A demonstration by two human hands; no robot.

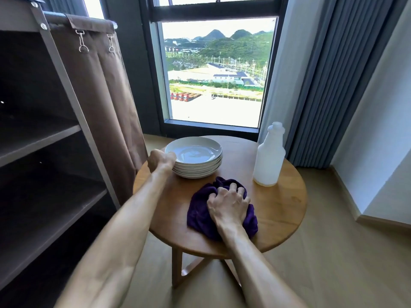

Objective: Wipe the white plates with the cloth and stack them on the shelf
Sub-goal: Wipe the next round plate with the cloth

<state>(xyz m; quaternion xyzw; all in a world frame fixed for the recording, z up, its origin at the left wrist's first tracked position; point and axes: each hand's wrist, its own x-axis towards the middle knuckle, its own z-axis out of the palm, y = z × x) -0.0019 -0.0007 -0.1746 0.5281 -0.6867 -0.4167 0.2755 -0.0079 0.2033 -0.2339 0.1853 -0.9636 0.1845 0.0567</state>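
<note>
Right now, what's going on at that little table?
A person is starting on the plates. The left hand grips the rim of the top plate of the white plate stack on the round wooden table. The right hand clutches the purple cloth lying on the table. A white bottle stands beside them. The shelf holds no plates yet.

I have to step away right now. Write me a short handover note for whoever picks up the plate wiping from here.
Left hand: gripping the near-left rim of the top plate on the stack of white plates.
Right hand: fingers curled into the purple cloth, which lies bunched on the round table.
The stack sits at the back of the table, with a white bottle to its right.
The shelf, left of the table, shows no plates on its visible levels.
Done: nothing stacked yet.
Left: lift each plate, wipe it, and stack it on the shelf.
</note>
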